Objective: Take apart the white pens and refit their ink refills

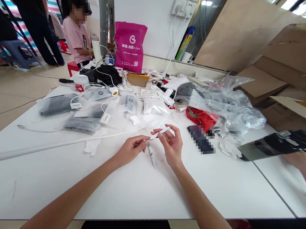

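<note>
A slim white pen (pixel 160 133) is held slantwise above the table between the thumb and fingers of my right hand (pixel 172 144). At its lower left end, my left hand (pixel 131 149) has thumb and index finger closed together on the tip. The other fingers of that hand are curled in. Just below the hands a second pen (pixel 152 157), white with dark marks, lies on the white table (pixel 117 195). A crumpled scrap of white paper (pixel 92 146) rests to the left of my left hand.
Plastic-bagged dark items (pixel 59 104), a white packet (pixel 154 102) and a magenta bag (pixel 131 47) stand behind. Right of my hands are a blurred-out phone (pixel 202 140), a red pouch (pixel 201 117) and clear plastic bags (pixel 229 105). Another person's hand (pixel 299 159) is beside a black device (pixel 279 144).
</note>
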`<act>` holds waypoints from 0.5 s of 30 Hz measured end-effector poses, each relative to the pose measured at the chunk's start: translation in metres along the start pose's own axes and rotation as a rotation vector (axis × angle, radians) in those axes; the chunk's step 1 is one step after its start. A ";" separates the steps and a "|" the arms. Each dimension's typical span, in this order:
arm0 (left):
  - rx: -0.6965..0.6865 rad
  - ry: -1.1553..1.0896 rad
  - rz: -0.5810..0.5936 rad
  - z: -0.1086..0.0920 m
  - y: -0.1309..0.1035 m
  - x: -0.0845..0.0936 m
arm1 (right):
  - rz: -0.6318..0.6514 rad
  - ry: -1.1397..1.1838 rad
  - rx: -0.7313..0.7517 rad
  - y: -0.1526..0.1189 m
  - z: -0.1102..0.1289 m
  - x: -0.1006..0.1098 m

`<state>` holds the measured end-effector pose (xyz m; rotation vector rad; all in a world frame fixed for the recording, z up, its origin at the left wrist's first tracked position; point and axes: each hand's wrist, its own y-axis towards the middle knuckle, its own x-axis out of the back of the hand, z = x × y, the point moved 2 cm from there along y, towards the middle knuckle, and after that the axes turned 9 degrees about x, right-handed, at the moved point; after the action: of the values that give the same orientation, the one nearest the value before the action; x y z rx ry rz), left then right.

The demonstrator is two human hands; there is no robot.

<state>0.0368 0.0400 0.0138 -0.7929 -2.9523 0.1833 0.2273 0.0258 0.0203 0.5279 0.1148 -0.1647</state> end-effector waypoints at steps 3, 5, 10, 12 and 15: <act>0.006 -0.013 0.018 -0.001 -0.001 -0.001 | 0.021 0.002 -0.006 -0.002 0.000 -0.002; 0.003 -0.013 0.019 -0.002 -0.001 -0.002 | 0.043 0.004 -0.008 -0.003 0.000 -0.003; 0.008 -0.005 -0.006 -0.006 -0.001 -0.001 | 0.100 0.005 -0.012 -0.007 0.002 -0.005; 0.013 -0.009 -0.014 -0.006 -0.001 0.000 | 0.090 0.003 0.008 -0.007 0.004 -0.005; 0.012 -0.021 -0.016 -0.006 -0.001 0.000 | 0.057 0.000 0.054 -0.004 0.008 -0.004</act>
<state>0.0368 0.0400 0.0194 -0.7700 -2.9729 0.2091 0.2233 0.0190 0.0254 0.5845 0.0950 -0.1121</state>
